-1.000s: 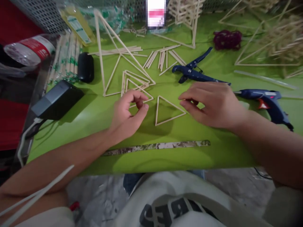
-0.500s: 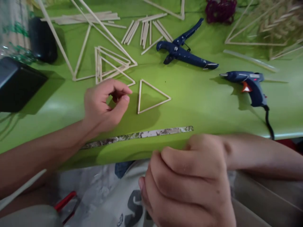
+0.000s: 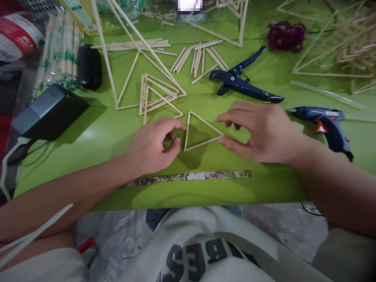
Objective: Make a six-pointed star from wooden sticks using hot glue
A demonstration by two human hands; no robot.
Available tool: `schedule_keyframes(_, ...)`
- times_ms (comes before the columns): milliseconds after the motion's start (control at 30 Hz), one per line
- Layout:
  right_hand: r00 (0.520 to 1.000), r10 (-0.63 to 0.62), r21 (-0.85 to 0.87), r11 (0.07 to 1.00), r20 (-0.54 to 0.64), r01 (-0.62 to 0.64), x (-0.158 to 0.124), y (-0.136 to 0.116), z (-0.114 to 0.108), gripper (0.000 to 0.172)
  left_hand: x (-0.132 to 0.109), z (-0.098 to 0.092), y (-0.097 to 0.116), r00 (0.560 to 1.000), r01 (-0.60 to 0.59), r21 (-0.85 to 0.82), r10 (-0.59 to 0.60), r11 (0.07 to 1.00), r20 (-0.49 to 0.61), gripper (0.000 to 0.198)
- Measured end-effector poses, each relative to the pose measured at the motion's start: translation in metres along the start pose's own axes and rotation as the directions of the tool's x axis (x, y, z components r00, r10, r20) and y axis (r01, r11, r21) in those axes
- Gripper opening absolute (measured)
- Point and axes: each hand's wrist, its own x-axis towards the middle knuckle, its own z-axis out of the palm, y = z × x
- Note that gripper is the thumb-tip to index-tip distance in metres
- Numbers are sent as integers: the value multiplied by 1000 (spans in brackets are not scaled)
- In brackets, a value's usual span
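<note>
A small triangle of thin wooden sticks (image 3: pixel 205 143) lies flat on the green table between my hands. My left hand (image 3: pixel 157 147) is at its left side, thumb and forefinger apart, the forefinger tip close to the upright stick. At the right corner of the triangle is my right hand (image 3: pixel 255 131), its thumb and fingers spread around that tip; whether they touch it I cannot tell. Nothing is held in either hand. Just behind my left hand sits a stack of similar stick triangles (image 3: pixel 160 102). A flat patterned strip (image 3: pixel 199 176) lies in front of both hands.
Behind the triangle lie a blue cutter (image 3: pixel 242 83) and short cut sticks (image 3: pixel 198 60). A corded glue gun (image 3: pixel 326 121) rests to the right. Large stick frames (image 3: pixel 107 58) stand at the back left, near a black box (image 3: pixel 49 111). Purple yarn (image 3: pixel 286 37) lies behind.
My right hand has moved from near my body up to the triangle's right corner and opened. My left hand has come nearer the triangle's left side. The view has shifted, showing more table.
</note>
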Motion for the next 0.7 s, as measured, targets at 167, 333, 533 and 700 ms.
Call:
schedule_keyframes(167,992,42,-30,999,122,-38,5,4,14,41,-1,0,2,998,55,15,-56,998,42,30)
schedule_keyframes(333,993,26,-12,1000,115,-25,5,1,18,37,-1,-1,2,995,81,24,-82,996,55,28)
schedule_keyframes(533,993,-8,69,998,118,0,4,3,16,29,0,-2,2,995,94,-12,-93,995,44,27)
schedule_keyframes(700,989,-15,136,991,148,-5,5,4,14,35,0,-1,2,996,81,-3,-81,997,29,27)
